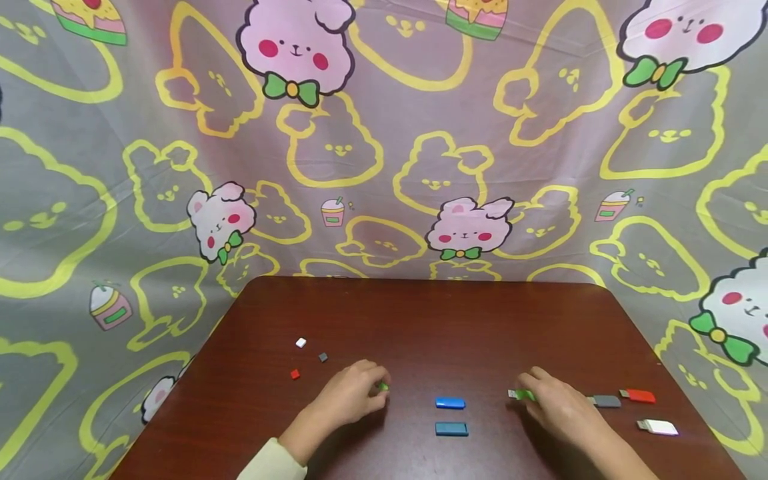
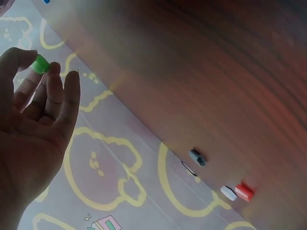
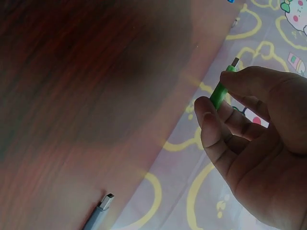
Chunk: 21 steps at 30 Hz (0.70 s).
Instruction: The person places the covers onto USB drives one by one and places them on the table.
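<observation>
In the head view my left hand (image 1: pixel 355 395) pinches a small green cap (image 2: pixel 40 64) between thumb and fingertip, above the table. My right hand (image 1: pixel 555 403) holds a green USB stick (image 3: pixel 220 91) by its body, its metal plug bare and pointing left in the head view. The cap and the stick are apart. Between the hands lie a blue USB stick (image 1: pixel 450 403) and a teal USB stick (image 1: pixel 451 429), both with no bare plug showing.
Right of my right hand lie uncapped USB sticks: grey (image 1: pixel 606 401), red (image 1: pixel 639 396) and white (image 1: pixel 659 427). Beyond my left hand are small caps: white (image 1: pixel 301 343), grey (image 1: pixel 323 357) and red (image 1: pixel 295 375). The brown table (image 1: pixel 420 320) meets a patterned cloth (image 1: pixel 384 160) behind.
</observation>
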### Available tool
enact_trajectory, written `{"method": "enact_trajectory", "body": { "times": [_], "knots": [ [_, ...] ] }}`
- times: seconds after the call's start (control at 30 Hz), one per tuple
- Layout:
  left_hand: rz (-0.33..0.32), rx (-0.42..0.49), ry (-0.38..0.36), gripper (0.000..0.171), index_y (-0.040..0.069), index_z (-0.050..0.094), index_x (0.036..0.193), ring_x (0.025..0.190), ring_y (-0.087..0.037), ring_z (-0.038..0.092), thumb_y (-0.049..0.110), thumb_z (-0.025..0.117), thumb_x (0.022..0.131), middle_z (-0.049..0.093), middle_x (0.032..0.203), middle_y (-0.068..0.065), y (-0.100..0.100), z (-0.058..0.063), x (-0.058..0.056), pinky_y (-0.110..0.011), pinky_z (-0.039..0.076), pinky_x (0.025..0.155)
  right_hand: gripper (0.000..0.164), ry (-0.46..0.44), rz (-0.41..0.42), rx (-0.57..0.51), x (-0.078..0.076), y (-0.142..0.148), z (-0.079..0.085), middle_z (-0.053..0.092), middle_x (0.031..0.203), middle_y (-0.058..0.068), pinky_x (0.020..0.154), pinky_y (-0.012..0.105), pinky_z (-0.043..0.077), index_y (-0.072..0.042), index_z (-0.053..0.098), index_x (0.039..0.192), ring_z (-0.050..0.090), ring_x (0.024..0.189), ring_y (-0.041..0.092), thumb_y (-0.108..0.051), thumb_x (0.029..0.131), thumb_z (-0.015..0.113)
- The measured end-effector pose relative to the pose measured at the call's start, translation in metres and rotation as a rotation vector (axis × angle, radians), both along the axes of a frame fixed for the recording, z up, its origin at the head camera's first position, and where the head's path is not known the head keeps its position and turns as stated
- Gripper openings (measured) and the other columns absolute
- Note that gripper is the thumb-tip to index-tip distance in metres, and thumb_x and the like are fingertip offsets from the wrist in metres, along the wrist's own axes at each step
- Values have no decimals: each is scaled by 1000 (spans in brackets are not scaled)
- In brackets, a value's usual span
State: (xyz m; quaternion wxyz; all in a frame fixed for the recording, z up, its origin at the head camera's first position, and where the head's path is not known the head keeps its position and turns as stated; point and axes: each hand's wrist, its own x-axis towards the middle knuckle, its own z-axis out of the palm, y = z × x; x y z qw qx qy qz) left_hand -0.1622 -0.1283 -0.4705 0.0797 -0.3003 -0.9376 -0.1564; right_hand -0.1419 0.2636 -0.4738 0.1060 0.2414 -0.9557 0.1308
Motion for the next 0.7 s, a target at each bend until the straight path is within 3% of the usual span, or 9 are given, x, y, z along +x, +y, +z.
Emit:
{"method": "enact_trajectory", "body": {
  "times": [0.27, 0.47, 0.7],
  "knots": [
    [16, -4, -3, 13, 24, 69, 89, 78, -1, 55, 27, 81, 85, 63, 84, 12, 8, -3, 0, -22, 47, 59, 31, 2, 13, -13, 1, -3, 0, 56, 89, -11, 56, 25, 47, -18, 69, 97, 55, 71, 3, -2, 74, 83],
    [-18, 1, 33, 11, 25, 69, 91, 82, -3, 57, 33, 78, 89, 67, 86, 13, 14, -6, 2, -22, 48, 62, 31, 57, 50, -38, 5, -8, -3, 55, 86, -13, 56, 25, 47, -20, 68, 93, 53, 70, 1, -2, 72, 82],
    [-74, 42, -12, 10, 22, 67, 92, 83, 0, 57, 24, 76, 91, 64, 87, 12, 27, -6, 5, -17, 48, 67, 28, 53, 56, -53, 9, -16, -1, 58, 90, -11, 57, 25, 48, -18, 69, 95, 53, 71, 0, -5, 76, 84]
  ]
}}
